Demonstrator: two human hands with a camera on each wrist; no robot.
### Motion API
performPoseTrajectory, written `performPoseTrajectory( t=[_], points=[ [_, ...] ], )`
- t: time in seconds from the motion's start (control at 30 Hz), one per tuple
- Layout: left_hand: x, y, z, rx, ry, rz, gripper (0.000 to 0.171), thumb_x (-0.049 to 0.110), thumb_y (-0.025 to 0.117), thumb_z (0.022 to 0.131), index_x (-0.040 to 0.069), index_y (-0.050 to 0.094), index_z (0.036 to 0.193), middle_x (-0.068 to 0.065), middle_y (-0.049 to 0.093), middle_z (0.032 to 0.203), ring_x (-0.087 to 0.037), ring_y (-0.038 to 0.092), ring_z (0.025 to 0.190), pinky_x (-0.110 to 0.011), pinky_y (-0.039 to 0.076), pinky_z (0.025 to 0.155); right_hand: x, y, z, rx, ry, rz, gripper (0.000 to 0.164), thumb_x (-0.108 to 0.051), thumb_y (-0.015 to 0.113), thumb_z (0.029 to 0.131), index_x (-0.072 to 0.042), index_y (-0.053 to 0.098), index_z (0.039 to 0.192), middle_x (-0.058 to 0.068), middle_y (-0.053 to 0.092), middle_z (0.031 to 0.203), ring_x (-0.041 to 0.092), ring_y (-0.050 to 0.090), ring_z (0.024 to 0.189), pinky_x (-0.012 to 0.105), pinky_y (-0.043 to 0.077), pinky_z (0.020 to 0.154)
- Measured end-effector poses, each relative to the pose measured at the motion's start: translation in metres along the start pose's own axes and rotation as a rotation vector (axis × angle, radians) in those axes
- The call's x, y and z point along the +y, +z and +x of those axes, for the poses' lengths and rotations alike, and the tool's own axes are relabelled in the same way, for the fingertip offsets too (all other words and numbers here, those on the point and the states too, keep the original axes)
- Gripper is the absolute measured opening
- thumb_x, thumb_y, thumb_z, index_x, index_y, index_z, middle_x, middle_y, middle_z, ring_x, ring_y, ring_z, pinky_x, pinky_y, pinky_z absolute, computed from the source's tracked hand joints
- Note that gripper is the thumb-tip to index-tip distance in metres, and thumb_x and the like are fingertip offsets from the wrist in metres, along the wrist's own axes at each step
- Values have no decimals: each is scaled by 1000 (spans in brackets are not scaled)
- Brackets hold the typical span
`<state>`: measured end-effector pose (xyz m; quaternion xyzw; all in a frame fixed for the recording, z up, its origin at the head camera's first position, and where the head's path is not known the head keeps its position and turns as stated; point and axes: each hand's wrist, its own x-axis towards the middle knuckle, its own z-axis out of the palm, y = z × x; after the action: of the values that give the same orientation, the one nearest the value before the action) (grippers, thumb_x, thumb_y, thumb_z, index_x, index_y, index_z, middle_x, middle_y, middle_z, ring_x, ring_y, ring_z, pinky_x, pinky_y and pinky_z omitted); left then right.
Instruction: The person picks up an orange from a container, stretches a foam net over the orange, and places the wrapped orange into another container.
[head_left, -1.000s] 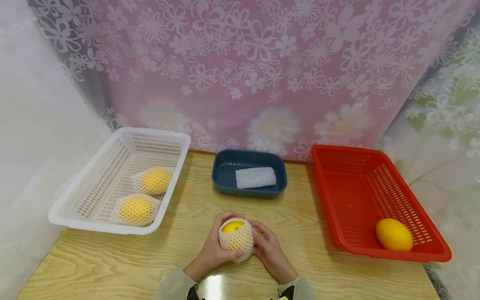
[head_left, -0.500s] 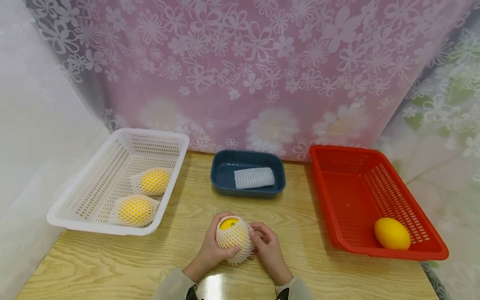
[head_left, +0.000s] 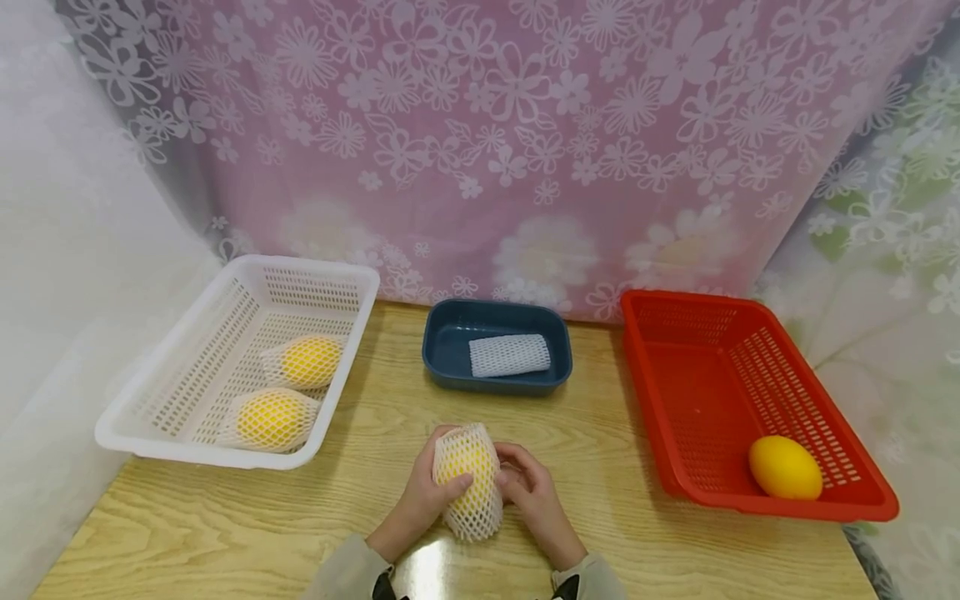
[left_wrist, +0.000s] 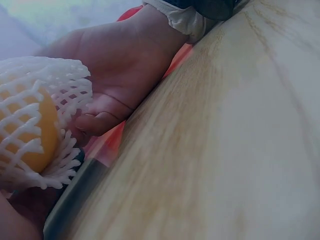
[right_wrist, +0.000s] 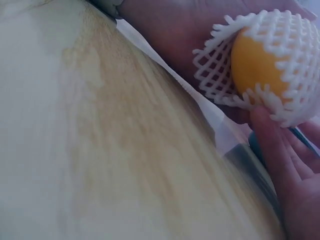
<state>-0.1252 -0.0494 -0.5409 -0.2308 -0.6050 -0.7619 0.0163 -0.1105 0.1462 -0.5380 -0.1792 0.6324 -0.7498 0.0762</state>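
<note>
A yellow fruit (head_left: 468,461) sits inside a white foam net sleeve (head_left: 474,510), held upright above the table. My left hand (head_left: 423,492) grips it from the left, thumb lying across the front of the net. On the other side, the curled fingers of my right hand (head_left: 536,500) are at the sleeve's right edge. The right wrist view shows a fingertip of that right hand (right_wrist: 295,185) against the ragged net end, where bare yellow skin (right_wrist: 255,62) shows. Bare yellow skin (left_wrist: 49,125) also shows at the net opening in the left wrist view. Some fingertips are hidden behind the fruit.
A white basket (head_left: 352,367) at left holds two netted yellow fruits (head_left: 273,419). Behind the hands, a dark blue tray (head_left: 442,379) holds a flat white foam net (head_left: 510,356). A red basket (head_left: 652,417) at right contains one bare yellow fruit (head_left: 785,467). A floral curtain (head_left: 480,167) hangs behind.
The fruit has been tilted in my left hand: its bare top, visible earlier, is now covered by netting from the head view. The right hand stays close to the net's right side.
</note>
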Motion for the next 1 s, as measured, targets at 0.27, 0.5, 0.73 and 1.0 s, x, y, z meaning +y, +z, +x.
performPoseTrajectory(
  t=[0.27, 0.5, 0.73, 1.0],
  points=[
    [-2, -2, -1, 8, -7, 10, 53, 41, 62, 97, -4, 50, 123, -4, 59, 108, -12, 57, 92, -26, 49, 81, -4, 2, 0, -52, 44, 41, 37, -4, 51, 101, 13, 47, 133, 10, 59, 119, 15, 68, 89, 29, 57, 69],
    [-2, -3, 0, -32, 34, 19, 45, 37, 53, 102, -5, 52, 120, -9, 60, 106, -12, 57, 92, -27, 49, 80, -6, -1, 0, -174, 75, 90, 46, -8, 52, 101, 10, 39, 141, 16, 58, 124, 20, 66, 99, 32, 57, 75],
    [-5, -4, -1, -106, 8, 5, 55, 47, 40, 105, -2, 48, 127, -12, 57, 114, -15, 57, 99, -29, 48, 85, -4, -3, -1, -185, 64, 99, 51, -7, 56, 98, 10, 37, 142, 17, 53, 133, 22, 60, 112, 34, 53, 89],
    [-6, -2, -1, -161, -17, -96, 70, 52, 58, 95, -1, 38, 136, -8, 54, 123, -17, 56, 104, -30, 48, 88, -5, -4, -1, -168, 84, 230, 44, -8, 49, 98, -4, 43, 142, 11, 55, 133, 20, 58, 113, 36, 53, 90]
  ],
)
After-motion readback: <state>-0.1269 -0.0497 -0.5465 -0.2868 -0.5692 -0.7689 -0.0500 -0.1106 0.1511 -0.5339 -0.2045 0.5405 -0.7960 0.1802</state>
